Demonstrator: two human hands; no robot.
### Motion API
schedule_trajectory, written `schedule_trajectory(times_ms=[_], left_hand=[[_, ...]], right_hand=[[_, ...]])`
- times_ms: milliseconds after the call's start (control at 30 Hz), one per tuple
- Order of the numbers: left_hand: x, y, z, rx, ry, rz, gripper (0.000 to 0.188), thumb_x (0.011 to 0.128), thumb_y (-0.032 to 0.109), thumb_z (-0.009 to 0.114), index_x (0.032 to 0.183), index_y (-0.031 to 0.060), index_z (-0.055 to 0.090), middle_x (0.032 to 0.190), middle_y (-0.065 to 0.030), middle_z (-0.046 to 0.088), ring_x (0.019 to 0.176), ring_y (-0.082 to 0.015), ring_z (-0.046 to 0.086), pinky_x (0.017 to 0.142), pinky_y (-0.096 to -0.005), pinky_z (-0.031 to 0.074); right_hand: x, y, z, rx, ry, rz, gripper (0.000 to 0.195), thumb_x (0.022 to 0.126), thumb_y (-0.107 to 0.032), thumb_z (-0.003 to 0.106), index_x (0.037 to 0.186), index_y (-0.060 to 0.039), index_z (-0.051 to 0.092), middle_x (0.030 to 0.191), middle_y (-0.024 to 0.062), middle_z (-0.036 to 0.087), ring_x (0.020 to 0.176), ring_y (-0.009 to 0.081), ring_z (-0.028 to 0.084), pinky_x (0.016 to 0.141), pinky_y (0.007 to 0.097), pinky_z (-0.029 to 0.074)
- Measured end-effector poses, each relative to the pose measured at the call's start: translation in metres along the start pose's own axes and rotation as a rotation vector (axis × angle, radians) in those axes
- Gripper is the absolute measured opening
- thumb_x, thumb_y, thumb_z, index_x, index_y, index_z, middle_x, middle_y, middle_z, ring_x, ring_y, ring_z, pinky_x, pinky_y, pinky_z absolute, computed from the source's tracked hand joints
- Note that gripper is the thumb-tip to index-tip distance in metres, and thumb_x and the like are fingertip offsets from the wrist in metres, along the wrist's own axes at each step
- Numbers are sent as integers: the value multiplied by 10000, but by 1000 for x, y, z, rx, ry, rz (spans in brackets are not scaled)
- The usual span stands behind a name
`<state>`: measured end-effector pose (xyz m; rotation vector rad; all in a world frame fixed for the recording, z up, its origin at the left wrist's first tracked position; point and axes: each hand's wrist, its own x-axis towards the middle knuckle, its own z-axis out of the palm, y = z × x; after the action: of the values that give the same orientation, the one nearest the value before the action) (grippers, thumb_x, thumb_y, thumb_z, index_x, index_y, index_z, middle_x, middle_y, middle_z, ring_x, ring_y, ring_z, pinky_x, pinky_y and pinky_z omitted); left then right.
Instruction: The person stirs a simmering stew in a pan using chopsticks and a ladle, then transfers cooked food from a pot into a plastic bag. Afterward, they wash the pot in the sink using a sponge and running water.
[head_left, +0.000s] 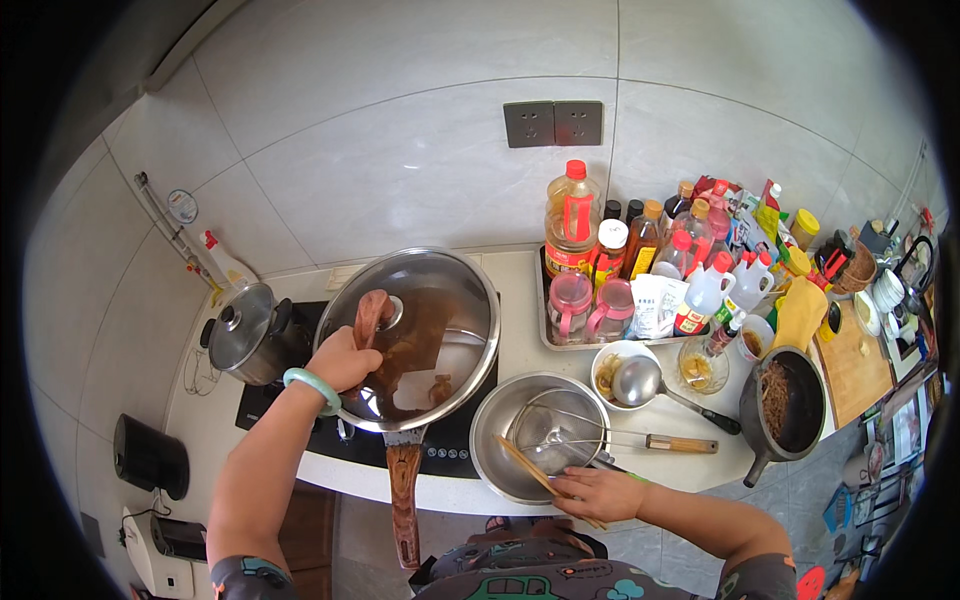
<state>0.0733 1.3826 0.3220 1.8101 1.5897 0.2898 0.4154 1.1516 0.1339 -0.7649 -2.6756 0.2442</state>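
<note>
My left hand (347, 361), with a pale green bangle at its wrist, grips the wooden handle (371, 319) of a large glass lid (457, 322). The lid lies over a pan with a wooden handle (405, 495) on the black hob (450, 454); its contents show only dimly through the glass. At the near rim of a steel bowl (489, 457), my right hand (600, 493) has its fingers on a pair of wooden chopsticks (529, 466), which lean across the rim. A wire strainer (555, 424) with a wooden handle rests in that bowl.
A lidded steel pot (247, 341) stands on the left. Behind the bowl is a tray (541, 300) crowded with bottles and jars. A steel ladle (639, 381) rests in a white bowl (600, 360). Farther right are a dark pot with shredded food (775, 409) and a wooden cutting board (855, 375).
</note>
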Motion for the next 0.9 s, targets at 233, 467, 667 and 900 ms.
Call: schedule_trajectory(times_ms=[233, 467, 667, 900], left_hand=[[14, -2, 15, 71, 9, -114, 353, 694, 217, 619, 837, -105, 638, 713, -227, 649, 711, -330, 673, 687, -395, 514], [26, -17, 25, 134, 99, -86, 393, 698, 233, 622, 869, -119, 640, 792, -253, 653, 793, -346, 663, 729, -394, 504], [28, -14, 38, 194, 174, -92, 368, 698, 235, 621, 827, -109, 647, 735, -231, 649, 725, -311, 668, 684, -387, 505], [25, -17, 48, 143, 373, -20, 510, 756, 404, 678, 875, -91, 661, 780, -236, 669, 789, -322, 683, 727, -387, 510]], right_hand=[[7, 6, -5, 5, -142, -43, 252, 852, -141, 499, 1075, -38, 557, 1248, 169, 535, 1121, 290, 581, 1070, 392, 403], [9, 12, -28, 60, -150, -14, 343, 866, -147, 497, 1190, -44, 545, 1292, 149, 523, 1204, 293, 523, 1059, 395, 407], [15, 12, -60, -15, -63, 75, 311, 840, -126, 516, 1136, -59, 581, 1227, 121, 565, 1132, 299, 568, 1013, 389, 436], [44, 13, -67, 89, 131, 90, 295, 726, -70, 637, 1020, -64, 631, 1108, 98, 607, 972, 294, 629, 859, 374, 524]])
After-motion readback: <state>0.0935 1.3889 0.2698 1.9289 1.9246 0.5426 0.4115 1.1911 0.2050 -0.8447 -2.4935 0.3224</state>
